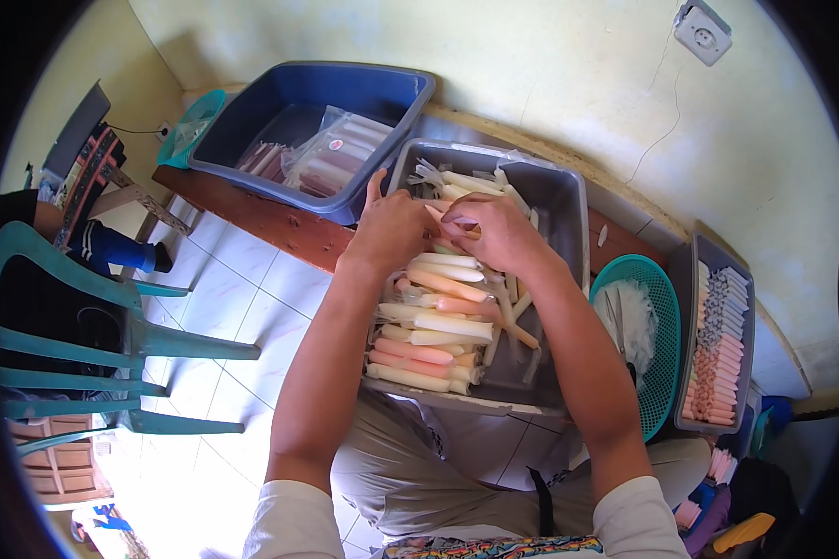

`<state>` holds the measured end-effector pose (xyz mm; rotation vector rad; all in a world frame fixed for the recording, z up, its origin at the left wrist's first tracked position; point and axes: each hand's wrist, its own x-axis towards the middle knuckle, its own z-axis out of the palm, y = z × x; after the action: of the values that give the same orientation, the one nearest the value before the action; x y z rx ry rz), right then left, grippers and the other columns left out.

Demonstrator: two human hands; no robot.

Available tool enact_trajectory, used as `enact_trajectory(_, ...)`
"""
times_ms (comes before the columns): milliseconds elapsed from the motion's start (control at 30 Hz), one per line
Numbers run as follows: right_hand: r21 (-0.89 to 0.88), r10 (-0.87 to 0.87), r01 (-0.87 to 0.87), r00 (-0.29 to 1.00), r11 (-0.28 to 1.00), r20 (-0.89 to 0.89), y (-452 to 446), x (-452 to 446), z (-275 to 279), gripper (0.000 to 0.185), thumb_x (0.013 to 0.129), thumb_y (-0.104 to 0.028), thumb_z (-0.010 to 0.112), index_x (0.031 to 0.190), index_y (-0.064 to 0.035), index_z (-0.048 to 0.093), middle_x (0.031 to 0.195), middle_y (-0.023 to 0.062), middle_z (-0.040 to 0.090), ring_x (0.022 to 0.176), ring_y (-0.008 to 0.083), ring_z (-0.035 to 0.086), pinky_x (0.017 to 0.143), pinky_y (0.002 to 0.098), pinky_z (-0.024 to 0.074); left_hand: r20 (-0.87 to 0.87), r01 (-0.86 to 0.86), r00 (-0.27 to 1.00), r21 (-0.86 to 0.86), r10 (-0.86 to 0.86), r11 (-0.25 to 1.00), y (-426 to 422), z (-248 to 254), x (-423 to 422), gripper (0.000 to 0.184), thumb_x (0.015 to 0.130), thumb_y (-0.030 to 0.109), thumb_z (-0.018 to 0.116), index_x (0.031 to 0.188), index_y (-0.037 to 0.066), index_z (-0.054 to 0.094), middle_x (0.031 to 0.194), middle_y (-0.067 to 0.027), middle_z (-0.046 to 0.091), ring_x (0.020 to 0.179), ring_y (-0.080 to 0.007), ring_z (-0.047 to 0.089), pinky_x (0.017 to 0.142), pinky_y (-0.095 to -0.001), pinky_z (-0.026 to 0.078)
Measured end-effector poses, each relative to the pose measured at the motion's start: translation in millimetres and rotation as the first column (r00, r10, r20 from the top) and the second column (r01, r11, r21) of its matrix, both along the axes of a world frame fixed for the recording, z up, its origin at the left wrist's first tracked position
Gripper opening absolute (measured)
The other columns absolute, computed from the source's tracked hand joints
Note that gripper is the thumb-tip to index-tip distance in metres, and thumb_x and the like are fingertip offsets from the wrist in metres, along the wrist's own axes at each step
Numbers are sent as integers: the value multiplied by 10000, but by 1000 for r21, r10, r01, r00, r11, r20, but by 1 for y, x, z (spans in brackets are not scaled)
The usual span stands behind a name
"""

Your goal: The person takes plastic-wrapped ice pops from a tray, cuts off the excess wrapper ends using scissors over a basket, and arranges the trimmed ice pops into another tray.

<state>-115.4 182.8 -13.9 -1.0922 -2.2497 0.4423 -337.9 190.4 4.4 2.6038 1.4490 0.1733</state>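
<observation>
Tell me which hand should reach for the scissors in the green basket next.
Probably the right hand: the scissors lie in the green basket on that side of the gray tub, nearer to it. The left hand is farther off and would likely reach across.

Mid bin w/ tubes, basket to R.

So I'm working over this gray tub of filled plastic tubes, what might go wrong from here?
The scissors lie in the green basket beside your right forearm, so a sideways sweep might catch them. The tubes are stacked along the left side of the gray tub, some askew, so the pile may slide. They look thin-skinned; a hard pinch from your fingers might split one.
</observation>
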Motion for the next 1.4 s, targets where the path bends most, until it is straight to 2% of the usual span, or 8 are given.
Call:
enact_trajectory(433,-60,-13,7,996,998,-91,-3,8,5,224,863,-131,841,1063,-30,828,1112,168,800,1012,374,775,940,438,615,206,69,976,-19,-64,997,2,1,-13,166,799,232,847,939,144,864,896,0,776,1118,-205,686,1342,-625,166)
enact_trajectory(633,38,54,-51,993,998,-103,-2,9,5,190,903,-127,831,1063,-26,829,1098,142,811,978,341,785,890,408,623,272,102,955,72,-118,992,3,-6,-15,181,776,214,814,925,112,825,890,-7,750,1120,-222,686,1334,-617,191)
enact_trajectory(733,-1,62,-62,993,998,-105,-7,8,11,190,902,-123,823,1065,-26,830,1081,148,814,970,345,782,886,411,621,308,102,942,110,-131,989,2,-3,-15,214,768,211,823,953,104,814,915,-24,744,1126,-242,685,1325,-615,204)
enact_trajectory(800,-60,37,-40,998,997,-52,-9,8,15,249,882,-151,816,1094,-21,834,1068,194,817,993,391,778,940,453,611,324,112,934,125,-148,986,1,2,-15,217,763,196,827,957,101,808,923,-32,740,1120,-249,684,1321,-610,208)
enact_trajectory(1033,-141,18,-22,999,990,-36,-9,7,16,297,872,-193,861,1122,-36,834,1026,204,818,965,396,782,906,459,605,427,103,886,201,-182,974,0,8,-16,186,798,137,866,969,105,800,950,-44,751,1103,-246,682,1294,-560,250)
enact_trajectory(1200,-243,-29,-6,989,970,-142,-9,7,14,309,880,-202,855,1146,-47,831,1004,192,823,922,357,798,879,424,609,504,77,842,240,-192,968,0,7,-18,170,857,141,869,1011,112,805,997,-35,776,1105,-239,693,1284,-524,272)
enact_trajectory(1300,-126,-17,0,991,992,-134,-7,9,13,318,885,-198,849,1162,-43,827,1008,187,826,910,318,809,848,401,618,511,57,840,250,-182,967,-2,10,-19,186,870,157,886,1036,119,811,1022,-30,787,1110,-236,701,1273,-512,291)
enact_trajectory(1400,-158,-27,-8,976,987,-215,-6,10,12,311,883,-186,854,1154,-35,825,1034,178,829,901,275,813,820,383,627,508,52,843,253,-178,966,-4,11,-20,213,867,179,914,1053,131,823,1041,-28,796,1113,-235,709,1256,-505,314)
